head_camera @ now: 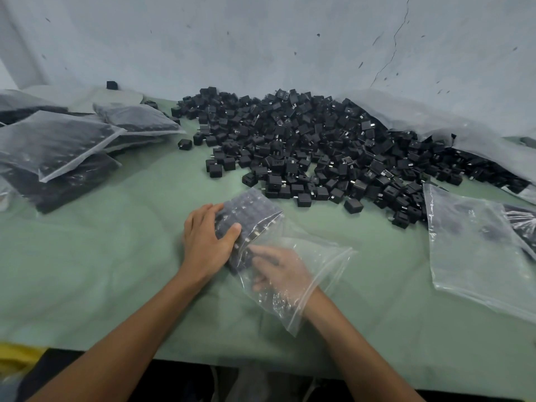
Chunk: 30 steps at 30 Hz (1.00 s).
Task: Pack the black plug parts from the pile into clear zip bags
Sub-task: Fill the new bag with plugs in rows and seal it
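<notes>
The left hand [208, 239] lies flat and spread on the packed end of a clear zip bag [293, 256], fingers nearly straight along its far left edge and the thumb pressed across the top. The right hand [278, 269] is inside that bag up to the wrist, seen blurred through the plastic. Its fingers look loosely bent, but I cannot tell whether they hold anything.

This one bag lies on the green cloth-covered table [116, 256], directly in front of the person, its open mouth toward the right forearm. Its far end is filled with black plug parts [251, 214] set in close rows, small blocky pieces with metal pins showing at the edge of the rows. The near half is loose, wrinkled film.

Just beyond the hands spreads the pile of black plug parts [319, 140], one heap of several hundred, too many to count. It spills from a large plastic sack [435, 117] at the back right.

To the right, apart from the hands, lies a stack of empty clear zip bags [475, 256], of which I cannot tell the number. To the left lie filled zip bags [58, 140], at least four, overlapping. One lone plug part [111, 85] sits by the grey wall [261, 47].
</notes>
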{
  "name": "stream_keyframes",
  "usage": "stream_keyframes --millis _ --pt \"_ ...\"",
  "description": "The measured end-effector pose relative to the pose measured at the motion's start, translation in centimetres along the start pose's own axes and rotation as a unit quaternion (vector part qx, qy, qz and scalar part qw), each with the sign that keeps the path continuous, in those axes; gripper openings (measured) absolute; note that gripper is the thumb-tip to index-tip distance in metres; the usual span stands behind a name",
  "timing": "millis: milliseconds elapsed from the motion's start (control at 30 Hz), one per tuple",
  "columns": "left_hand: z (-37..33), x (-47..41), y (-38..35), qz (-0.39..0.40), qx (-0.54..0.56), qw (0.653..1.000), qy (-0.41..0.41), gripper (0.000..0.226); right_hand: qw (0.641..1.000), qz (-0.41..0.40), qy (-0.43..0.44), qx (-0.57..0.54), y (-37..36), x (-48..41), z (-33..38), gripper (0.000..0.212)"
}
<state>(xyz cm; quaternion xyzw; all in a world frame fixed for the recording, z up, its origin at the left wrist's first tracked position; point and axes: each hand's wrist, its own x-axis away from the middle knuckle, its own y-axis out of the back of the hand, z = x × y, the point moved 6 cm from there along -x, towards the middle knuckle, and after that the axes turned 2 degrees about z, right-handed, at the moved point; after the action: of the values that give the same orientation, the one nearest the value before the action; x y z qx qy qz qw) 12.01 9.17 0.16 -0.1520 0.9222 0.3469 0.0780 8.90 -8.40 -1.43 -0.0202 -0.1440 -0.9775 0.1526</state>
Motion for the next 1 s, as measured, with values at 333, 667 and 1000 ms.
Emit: stream_keyframes --millis 333,667,1000 --pt "0.5 -0.3 -0.6 0.027 -0.025 0.999 -0.001 0.062 0.999 -0.025 0.006 0.021 -0.9 0.1 0.3 0.021" --pt "0.7 0.0 -0.6 0.061 -0.015 0.998 -0.003 0.09 0.992 -0.052 -0.054 0.104 -1.1 -0.1 -0.2 0.015" --pt "1.0 0.0 -0.5 0.089 0.004 0.996 -0.009 0.083 0.99 0.141 -0.015 0.001 0.7 2.9 1.0 0.018"
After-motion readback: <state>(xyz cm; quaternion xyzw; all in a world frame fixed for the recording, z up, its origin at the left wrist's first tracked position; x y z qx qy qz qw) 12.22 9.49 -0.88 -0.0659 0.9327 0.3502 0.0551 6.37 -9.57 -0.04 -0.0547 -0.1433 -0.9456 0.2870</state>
